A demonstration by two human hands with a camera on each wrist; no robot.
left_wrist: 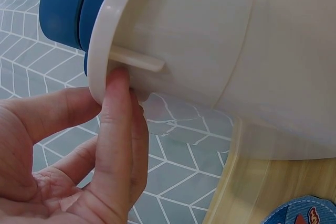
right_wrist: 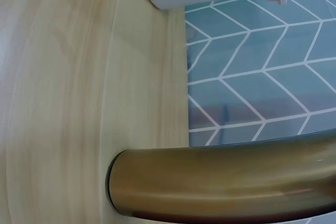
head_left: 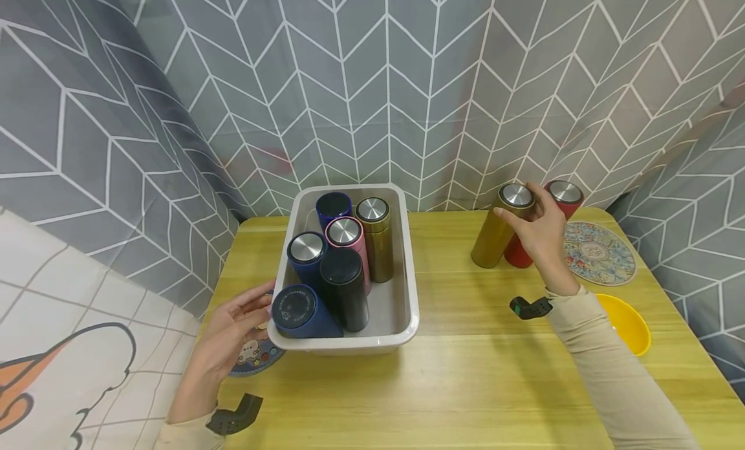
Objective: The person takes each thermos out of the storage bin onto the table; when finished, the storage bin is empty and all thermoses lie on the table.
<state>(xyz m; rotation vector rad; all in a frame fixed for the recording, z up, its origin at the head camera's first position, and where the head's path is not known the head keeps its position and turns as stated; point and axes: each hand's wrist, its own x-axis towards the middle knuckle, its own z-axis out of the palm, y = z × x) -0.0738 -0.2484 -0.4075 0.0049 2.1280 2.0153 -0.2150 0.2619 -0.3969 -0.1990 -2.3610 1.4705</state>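
My left hand grips the left rim of a white plastic bin. In the left wrist view, its fingers pinch just under the lip of that bin. Several thermos bottles stand or lean inside: a black one, a pink one, a gold one and blue ones, the nearest a tilted blue bottle. To the right, my right hand holds a second gold thermos near its silver lid. Close behind it stands a red thermos, partly hidden by the hand.
A round patterned mat lies at the right of the wooden table, with a yellow bowl in front of it, partly covered by my sleeve. Another round blue mat shows beside the bin. A patterned curtain hangs behind.
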